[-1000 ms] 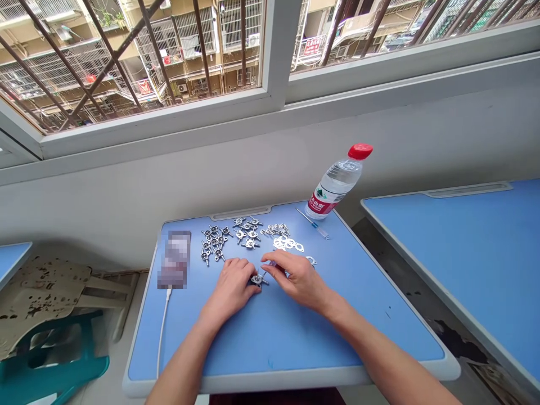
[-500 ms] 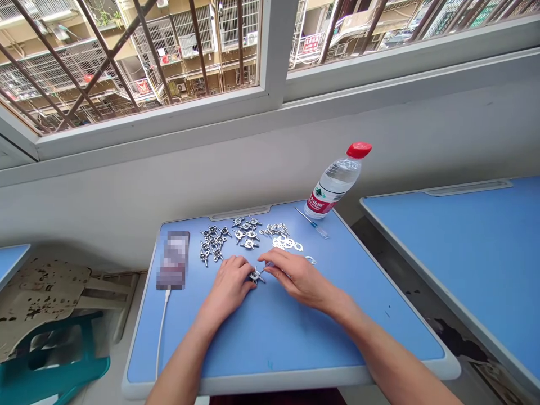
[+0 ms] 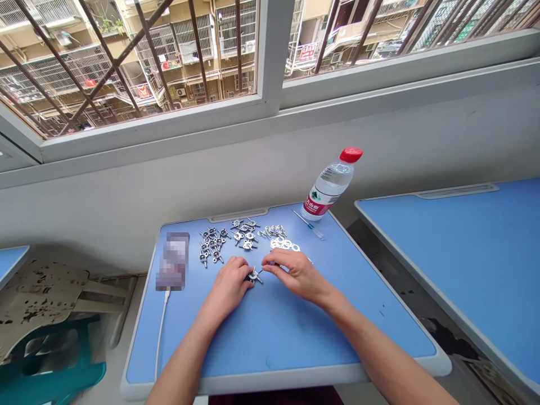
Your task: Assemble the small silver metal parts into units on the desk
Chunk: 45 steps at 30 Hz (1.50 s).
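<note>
My left hand (image 3: 228, 286) rests on the blue desk (image 3: 274, 332), its fingertips pinched on a small silver metal part (image 3: 254, 275). My right hand (image 3: 295, 273) lies beside it, fingers curled and pinching something thin that touches the same part; I cannot make out what it is. Behind the hands lie several similar silver parts (image 3: 213, 243) in groups, more of them (image 3: 247, 232) at the middle, and flat white gaskets (image 3: 286, 244) to the right.
A phone (image 3: 172, 261) with a white cable (image 3: 160, 332) lies at the desk's left. A water bottle (image 3: 329, 187) with a red cap stands at the back right, a small screwdriver (image 3: 309, 225) before it. Another blue desk (image 3: 468, 247) is to the right, a teal stool (image 3: 46, 360) on the left.
Both hands stay on the small part and only shift slightly. The view has drifted a little to the right and down.
</note>
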Each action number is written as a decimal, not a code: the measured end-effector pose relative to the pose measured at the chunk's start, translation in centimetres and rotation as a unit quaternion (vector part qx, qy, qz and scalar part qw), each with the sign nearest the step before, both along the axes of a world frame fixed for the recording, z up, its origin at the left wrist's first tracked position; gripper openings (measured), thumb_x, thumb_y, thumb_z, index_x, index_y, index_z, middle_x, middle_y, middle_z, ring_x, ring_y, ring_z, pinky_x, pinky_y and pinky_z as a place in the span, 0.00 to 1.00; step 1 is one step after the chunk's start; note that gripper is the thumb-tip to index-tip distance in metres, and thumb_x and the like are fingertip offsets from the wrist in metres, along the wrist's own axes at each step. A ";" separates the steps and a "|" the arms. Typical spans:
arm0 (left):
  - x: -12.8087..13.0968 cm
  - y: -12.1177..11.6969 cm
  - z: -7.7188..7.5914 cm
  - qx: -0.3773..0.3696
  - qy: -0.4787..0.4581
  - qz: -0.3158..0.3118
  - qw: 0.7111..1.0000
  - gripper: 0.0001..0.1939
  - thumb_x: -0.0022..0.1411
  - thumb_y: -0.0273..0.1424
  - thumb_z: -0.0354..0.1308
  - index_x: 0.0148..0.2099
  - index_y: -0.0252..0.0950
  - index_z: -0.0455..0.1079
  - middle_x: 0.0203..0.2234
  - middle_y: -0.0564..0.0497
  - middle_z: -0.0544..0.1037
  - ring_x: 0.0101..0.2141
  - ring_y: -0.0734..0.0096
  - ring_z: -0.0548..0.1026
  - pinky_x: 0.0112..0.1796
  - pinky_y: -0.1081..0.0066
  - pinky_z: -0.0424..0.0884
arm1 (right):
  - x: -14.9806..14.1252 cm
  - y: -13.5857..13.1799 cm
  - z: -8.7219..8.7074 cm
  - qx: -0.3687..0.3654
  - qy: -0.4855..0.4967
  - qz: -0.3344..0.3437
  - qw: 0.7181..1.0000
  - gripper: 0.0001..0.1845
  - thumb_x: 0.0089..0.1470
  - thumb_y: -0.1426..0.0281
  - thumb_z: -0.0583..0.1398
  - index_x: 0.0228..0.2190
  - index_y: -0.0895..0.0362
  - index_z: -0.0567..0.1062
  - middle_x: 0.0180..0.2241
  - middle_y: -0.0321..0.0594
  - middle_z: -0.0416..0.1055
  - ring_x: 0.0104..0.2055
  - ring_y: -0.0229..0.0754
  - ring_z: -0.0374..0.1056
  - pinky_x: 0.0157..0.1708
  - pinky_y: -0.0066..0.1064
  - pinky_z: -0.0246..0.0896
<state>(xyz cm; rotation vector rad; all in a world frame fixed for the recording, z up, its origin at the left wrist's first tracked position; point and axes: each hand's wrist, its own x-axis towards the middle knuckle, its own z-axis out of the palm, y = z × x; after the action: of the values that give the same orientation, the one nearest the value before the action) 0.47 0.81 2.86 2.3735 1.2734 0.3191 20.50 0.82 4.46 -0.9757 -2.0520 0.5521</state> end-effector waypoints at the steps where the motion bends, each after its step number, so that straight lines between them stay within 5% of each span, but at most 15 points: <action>1: 0.0 0.0 0.0 0.002 0.000 0.000 1.000 0.08 0.60 0.23 0.60 0.43 0.37 0.71 0.38 0.50 0.72 0.41 0.63 0.69 0.42 0.66 0.69 | -0.1 0.0 0.0 0.000 0.002 -0.005 1.000 0.12 0.62 0.69 0.54 0.28 0.56 0.74 0.24 0.37 0.70 0.25 0.36 0.64 0.27 0.27 0.58; 19: 0.1 -0.1 -0.5 -0.005 -0.029 -0.005 1.000 0.07 0.60 0.26 0.61 0.41 0.38 0.69 0.38 0.51 0.72 0.41 0.64 0.68 0.43 0.65 0.66 | -0.4 0.0 -0.4 0.007 0.021 -0.045 0.999 0.08 0.61 0.70 0.53 0.31 0.55 0.71 0.26 0.37 0.71 0.26 0.38 0.65 0.28 0.29 0.61; 45: 0.4 -0.2 -0.7 -0.005 -0.035 -0.027 0.999 0.07 0.60 0.29 0.63 0.40 0.39 0.68 0.36 0.53 0.71 0.40 0.65 0.67 0.43 0.65 0.64 | -0.9 -0.4 -0.8 0.057 -0.044 0.010 0.997 0.09 0.63 0.73 0.51 0.32 0.55 0.68 0.26 0.37 0.68 0.26 0.37 0.62 0.26 0.27 0.55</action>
<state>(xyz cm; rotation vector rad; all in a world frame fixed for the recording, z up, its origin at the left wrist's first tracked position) 0.83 0.57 2.20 2.3619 1.1759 0.3746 19.61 0.37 3.62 -0.9279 -2.1485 0.4035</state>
